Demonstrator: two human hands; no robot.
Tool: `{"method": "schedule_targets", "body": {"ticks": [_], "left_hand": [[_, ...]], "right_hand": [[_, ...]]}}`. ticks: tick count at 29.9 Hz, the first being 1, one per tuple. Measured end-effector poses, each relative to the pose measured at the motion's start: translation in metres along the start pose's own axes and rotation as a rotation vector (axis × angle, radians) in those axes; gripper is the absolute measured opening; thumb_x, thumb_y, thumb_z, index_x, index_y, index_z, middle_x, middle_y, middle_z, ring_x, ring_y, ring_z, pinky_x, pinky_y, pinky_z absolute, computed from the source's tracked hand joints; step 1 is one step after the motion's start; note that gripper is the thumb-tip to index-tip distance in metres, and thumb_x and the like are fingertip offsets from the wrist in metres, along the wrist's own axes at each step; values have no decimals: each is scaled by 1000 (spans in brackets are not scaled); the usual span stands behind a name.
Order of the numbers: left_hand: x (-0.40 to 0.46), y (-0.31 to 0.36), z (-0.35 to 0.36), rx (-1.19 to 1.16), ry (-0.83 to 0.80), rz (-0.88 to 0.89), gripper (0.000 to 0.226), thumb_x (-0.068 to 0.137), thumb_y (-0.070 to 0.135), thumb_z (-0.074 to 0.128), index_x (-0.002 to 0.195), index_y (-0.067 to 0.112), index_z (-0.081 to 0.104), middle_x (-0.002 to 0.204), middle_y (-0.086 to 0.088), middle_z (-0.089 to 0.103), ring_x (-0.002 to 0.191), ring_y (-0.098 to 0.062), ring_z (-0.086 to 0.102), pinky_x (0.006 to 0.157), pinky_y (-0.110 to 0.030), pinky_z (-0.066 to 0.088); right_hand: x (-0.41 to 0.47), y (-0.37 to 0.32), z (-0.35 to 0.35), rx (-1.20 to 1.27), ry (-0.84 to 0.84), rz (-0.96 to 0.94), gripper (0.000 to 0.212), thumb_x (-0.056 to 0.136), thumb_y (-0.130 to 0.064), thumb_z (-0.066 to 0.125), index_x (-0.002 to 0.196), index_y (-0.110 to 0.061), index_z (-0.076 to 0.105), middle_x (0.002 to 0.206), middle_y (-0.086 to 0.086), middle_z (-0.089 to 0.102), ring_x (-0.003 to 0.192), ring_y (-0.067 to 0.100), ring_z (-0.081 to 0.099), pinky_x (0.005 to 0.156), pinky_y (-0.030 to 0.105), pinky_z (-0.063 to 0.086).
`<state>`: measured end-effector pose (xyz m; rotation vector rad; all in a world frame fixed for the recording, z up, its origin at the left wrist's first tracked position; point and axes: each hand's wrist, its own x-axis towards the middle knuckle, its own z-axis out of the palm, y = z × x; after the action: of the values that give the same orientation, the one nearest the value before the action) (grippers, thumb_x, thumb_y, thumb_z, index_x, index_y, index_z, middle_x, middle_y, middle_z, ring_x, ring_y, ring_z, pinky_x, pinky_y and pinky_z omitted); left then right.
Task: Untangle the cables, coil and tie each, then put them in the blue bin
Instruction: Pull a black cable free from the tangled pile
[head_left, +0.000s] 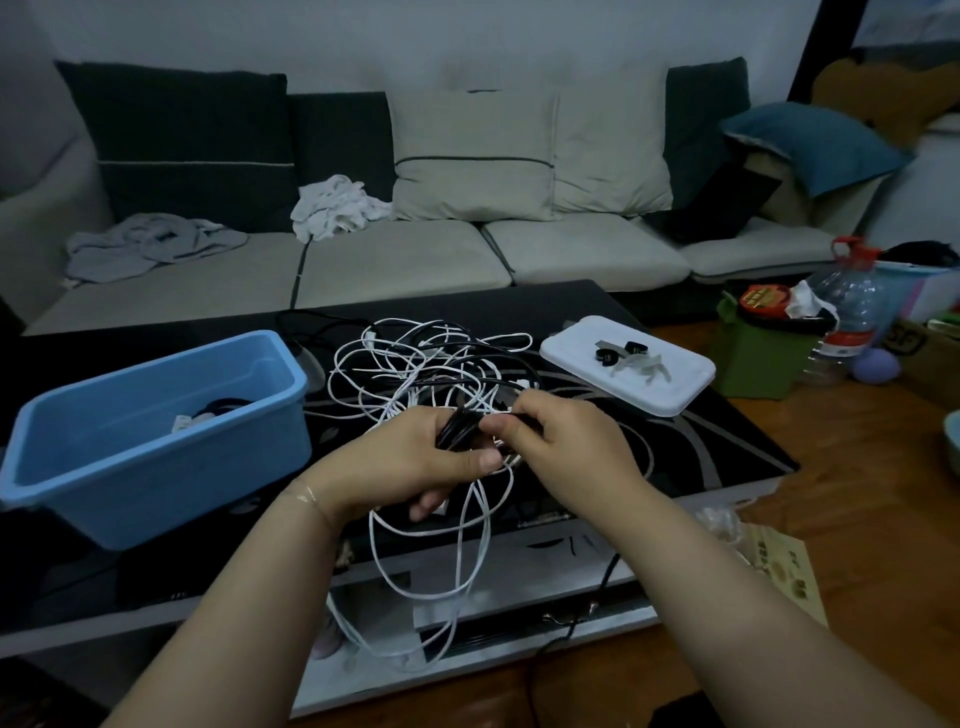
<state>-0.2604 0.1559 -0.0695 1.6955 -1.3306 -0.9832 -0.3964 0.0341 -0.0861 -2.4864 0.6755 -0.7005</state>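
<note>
A tangle of white and black cables lies on the black glass table. My left hand grips a bundle of black cable above the table's front. My right hand pinches the same black cable just beside it. White cable loops hang from my hands over the table's front edge. The blue bin stands at the left of the table and holds a coiled dark cable.
A white lid at the table's right carries several cable ties. A sofa with cushions and clothes runs behind the table. A water bottle, a green box and other clutter stand on the wooden floor to the right.
</note>
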Motion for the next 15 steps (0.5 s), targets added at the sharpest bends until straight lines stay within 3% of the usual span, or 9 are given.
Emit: {"method": "schedule_targets", "body": {"ticks": [2,4,7,9,11,15], "left_hand": [[-1,-3,2,3,-20,10,38,87,37,63,97,0,59,38,-3,50,33,-11,43,44,-21,33],[-1,-5,6,-81,-35,47,42,91,45,60,90,3,61,35,-1,47,30,-9,41,44,-20,34],[0,-3,10,-288,-2,62,48,88,49,45,78,3,57,32,0,36,25,-7,30,36,-14,31],[1,-1,13,-459,-12,54,56,85,53,40,79,0,57,31,2,31,23,-5,25,34,-11,26],[2,0,15,-617,-63,64,58,85,55,48,87,-1,62,32,4,29,24,-3,23,34,-9,23],[4,2,23,-735,-80,113,29,87,28,54,93,7,72,36,5,33,25,-1,27,33,-11,25]], "right_hand": [[3,5,0,127,-13,46,38,77,-61,62,66,-28,48,61,-6,55,61,7,51,61,33,41],[4,10,1,379,-41,16,23,77,-49,69,74,-30,56,71,-10,64,71,6,60,71,33,48],[6,10,3,603,-83,-59,8,91,-18,62,85,-23,64,67,-13,61,65,-3,57,66,14,44],[5,9,5,630,-80,-56,15,96,-20,54,83,-22,63,53,-13,52,51,-1,49,55,12,39],[5,8,8,652,-44,-35,23,98,-23,49,78,-28,59,48,-15,50,47,-1,46,51,11,35],[3,5,18,656,112,-41,36,98,-36,46,63,-40,55,55,-19,49,57,-2,42,57,18,34]]}}
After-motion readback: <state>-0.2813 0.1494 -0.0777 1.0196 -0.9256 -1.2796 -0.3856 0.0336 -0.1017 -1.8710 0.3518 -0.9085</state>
